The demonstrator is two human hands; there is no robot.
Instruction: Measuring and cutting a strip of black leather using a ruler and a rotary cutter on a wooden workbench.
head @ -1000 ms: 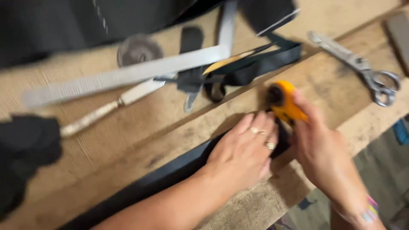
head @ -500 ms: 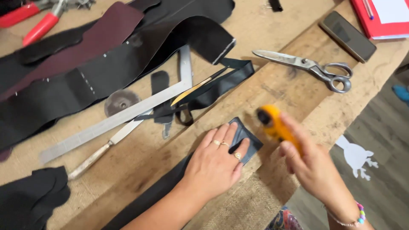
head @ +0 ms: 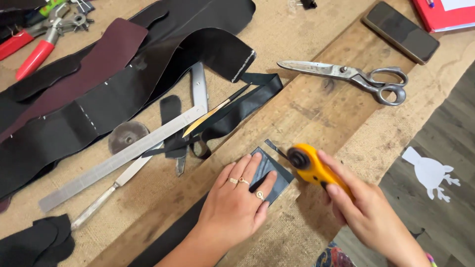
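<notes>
My left hand [head: 237, 205], with rings on its fingers, lies flat with spread fingers on the end of a black leather strip [head: 273, 170] that runs along a wooden plank [head: 316, 109]. My right hand [head: 363, 212] grips a yellow rotary cutter [head: 309, 165]. The cutter's round blade is at the strip's right end, just beside my left fingertips. A thin dark sliver sticks out from the strip's corner next to the blade.
Large metal scissors [head: 354, 76] lie on the plank at upper right, a dark phone [head: 401, 32] beyond them. A steel square ruler [head: 128, 153], a knife [head: 116, 185], a round disc [head: 127, 136], black and maroon leather pieces [head: 99, 74] and red-handled pliers [head: 34, 57] lie left.
The view shifted and steadied. My right hand has drawn the yellow cutter from above the strip to its right end, while my left hand stays pressed on the strip.
</notes>
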